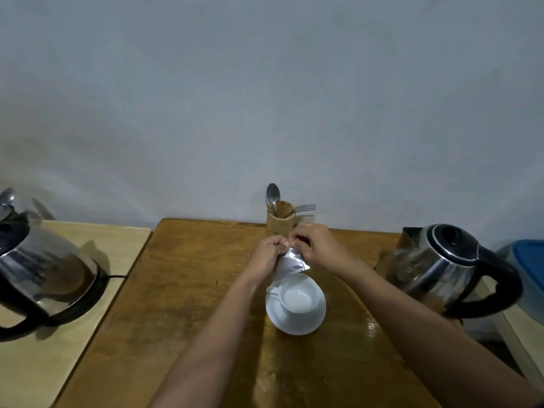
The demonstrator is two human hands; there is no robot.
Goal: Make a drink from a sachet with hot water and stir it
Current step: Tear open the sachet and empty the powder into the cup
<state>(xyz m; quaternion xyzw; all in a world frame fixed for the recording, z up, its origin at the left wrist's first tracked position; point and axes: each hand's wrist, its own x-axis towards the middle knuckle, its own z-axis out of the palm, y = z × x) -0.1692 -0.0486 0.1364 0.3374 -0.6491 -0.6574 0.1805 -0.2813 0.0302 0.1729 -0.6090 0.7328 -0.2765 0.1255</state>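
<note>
A silver foil sachet [292, 260] hangs just above and behind a white cup [298, 296] that stands on a white saucer [306, 325]. My left hand [266, 254] pinches the sachet's top left corner. My right hand [315, 245] grips the top edge beside it, fingers closed on the foil. The cup looks pale inside; I cannot tell if it holds anything. A steel kettle with a black handle [450, 269] stands at the right of the wooden table [182, 304]. Behind my hands a wooden holder [280, 220] carries a spoon [273, 195] and a fork [304, 207].
A second steel kettle [44, 266] sits on its base on a lighter table [59, 363] to the left, its cord trailing right. A blue-lidded container [527, 266] lies at the far right edge. A plain wall rises behind the tables.
</note>
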